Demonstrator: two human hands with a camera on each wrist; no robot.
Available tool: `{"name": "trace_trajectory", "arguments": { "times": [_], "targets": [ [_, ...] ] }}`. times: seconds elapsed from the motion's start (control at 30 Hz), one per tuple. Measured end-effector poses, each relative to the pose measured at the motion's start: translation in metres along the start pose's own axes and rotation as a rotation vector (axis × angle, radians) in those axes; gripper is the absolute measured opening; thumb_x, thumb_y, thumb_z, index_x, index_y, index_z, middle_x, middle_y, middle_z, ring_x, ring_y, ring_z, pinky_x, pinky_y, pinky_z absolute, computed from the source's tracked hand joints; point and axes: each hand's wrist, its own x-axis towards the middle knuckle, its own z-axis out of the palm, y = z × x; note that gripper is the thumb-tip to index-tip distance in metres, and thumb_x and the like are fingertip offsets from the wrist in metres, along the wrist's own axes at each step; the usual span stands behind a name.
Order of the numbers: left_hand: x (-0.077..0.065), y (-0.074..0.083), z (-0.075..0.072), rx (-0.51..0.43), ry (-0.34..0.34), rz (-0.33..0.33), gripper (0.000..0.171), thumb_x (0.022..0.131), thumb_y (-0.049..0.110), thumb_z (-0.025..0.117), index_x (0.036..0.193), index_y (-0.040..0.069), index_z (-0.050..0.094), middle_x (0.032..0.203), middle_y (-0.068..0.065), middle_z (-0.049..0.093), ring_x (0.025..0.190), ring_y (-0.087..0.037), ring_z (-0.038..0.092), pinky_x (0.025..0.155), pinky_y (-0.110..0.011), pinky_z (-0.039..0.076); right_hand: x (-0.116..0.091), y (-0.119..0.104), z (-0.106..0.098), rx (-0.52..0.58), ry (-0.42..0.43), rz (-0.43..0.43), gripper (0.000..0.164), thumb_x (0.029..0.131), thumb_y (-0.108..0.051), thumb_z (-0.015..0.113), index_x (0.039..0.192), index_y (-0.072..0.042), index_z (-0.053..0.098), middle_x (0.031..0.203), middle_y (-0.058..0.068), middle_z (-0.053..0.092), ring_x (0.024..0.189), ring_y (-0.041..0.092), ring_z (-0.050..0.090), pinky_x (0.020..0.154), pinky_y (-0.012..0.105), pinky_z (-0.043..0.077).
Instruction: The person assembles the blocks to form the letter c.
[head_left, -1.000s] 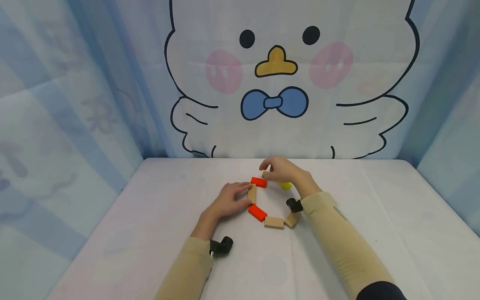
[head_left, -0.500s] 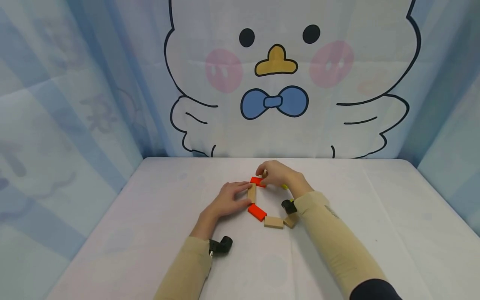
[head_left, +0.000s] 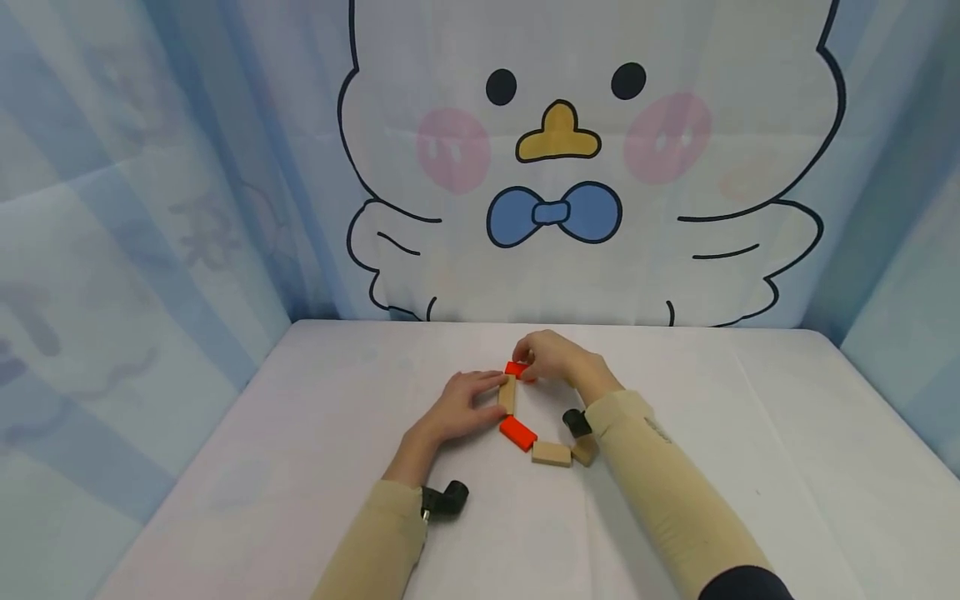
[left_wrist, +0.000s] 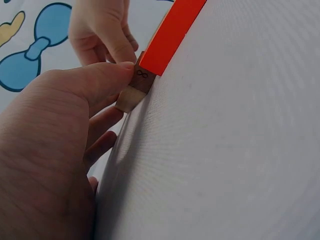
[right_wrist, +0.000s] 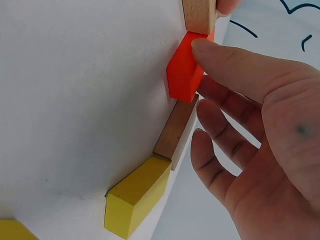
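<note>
Rectangular blocks, plain wood, red and yellow, form a curved line on the white table. My left hand (head_left: pixel 461 407) holds a plain wooden block (head_left: pixel 507 397) on the left side of the curve, thumb at one end and fingers at the other. At the far end, my right hand (head_left: pixel 555 357) pinches a red block (right_wrist: pixel 184 70), thumb on its near face and fingers behind. That red block touches the wooden block held by the left hand. Beyond it in the right wrist view come another wooden block (right_wrist: pixel 176 129) and a yellow block (right_wrist: pixel 137 192).
Nearer me, a second red block (head_left: pixel 517 433), a wooden block (head_left: pixel 551 454) and one more wooden block (head_left: pixel 584 451) continue the curve. Part of another yellow block (right_wrist: pixel 15 230) shows in the right wrist view. A printed cloth (head_left: pixel 555 275) hangs behind the table.
My right hand has moved slightly left and nearer, from the far wooden block to the red block, which it now pinches. My left hand stays at its wooden block.
</note>
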Motion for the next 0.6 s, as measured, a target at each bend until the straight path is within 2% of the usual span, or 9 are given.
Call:
{"name": "trace_trajectory", "arguments": {
  "times": [0.3, 0.6],
  "targets": [
    [-0.0004, 0.0013, 0.0012, 0.015, -0.001, 0.005, 0.055, 0.094, 0.03, 0.066, 0.145, 0.011, 0.056, 0.149, -0.008, 0.052, 0.139, -0.031, 0.041, 0.12, -0.056, 0.013, -0.0043, 0.002, 0.0024, -0.009, 0.041, -0.006, 0.029, 0.092, -0.002, 0.071, 0.12, -0.009, 0.071, 0.113, 0.007, 0.066, 0.104, 0.026, 0.057, 0.096, 0.039, 0.052],
    [-0.0019, 0.0011, 0.0001, 0.012, 0.004, 0.009, 0.055, 0.094, 0.03, 0.066, 0.145, 0.01, 0.057, 0.148, -0.009, 0.053, 0.139, -0.031, 0.042, 0.119, -0.057, 0.014, -0.0016, -0.0003, 0.0032, -0.048, 0.044, -0.031, 0.029, 0.093, 0.001, 0.068, 0.121, -0.009, 0.071, 0.118, 0.007, 0.065, 0.107, 0.027, 0.058, 0.098, 0.039, 0.052]
  ]
}}
